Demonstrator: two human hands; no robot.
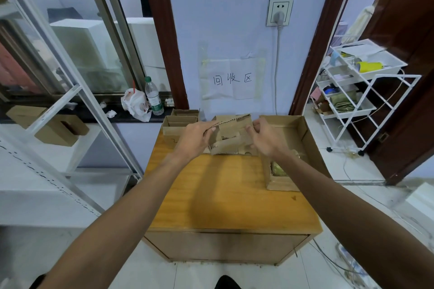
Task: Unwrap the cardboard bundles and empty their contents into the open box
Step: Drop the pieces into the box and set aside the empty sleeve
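Note:
A brown cardboard bundle (231, 135) with a taped, printed flap is held above the far side of the wooden table (225, 195). My left hand (195, 137) grips its left end, fingers curled over the top edge. My right hand (264, 137) pinches its right end. The open box (303, 134) stands just right of the bundle on the table, partly behind my right forearm, with greenish contents (278, 169) showing inside near its front.
Small open cardboard trays (179, 123) sit at the table's back left. A water bottle (153, 96) and plastic bag (135, 103) rest on the dark ledge. A white wire cart (357, 91) stands to the right, metal shelving (58, 134) to the left. Cables lie on the floor at right.

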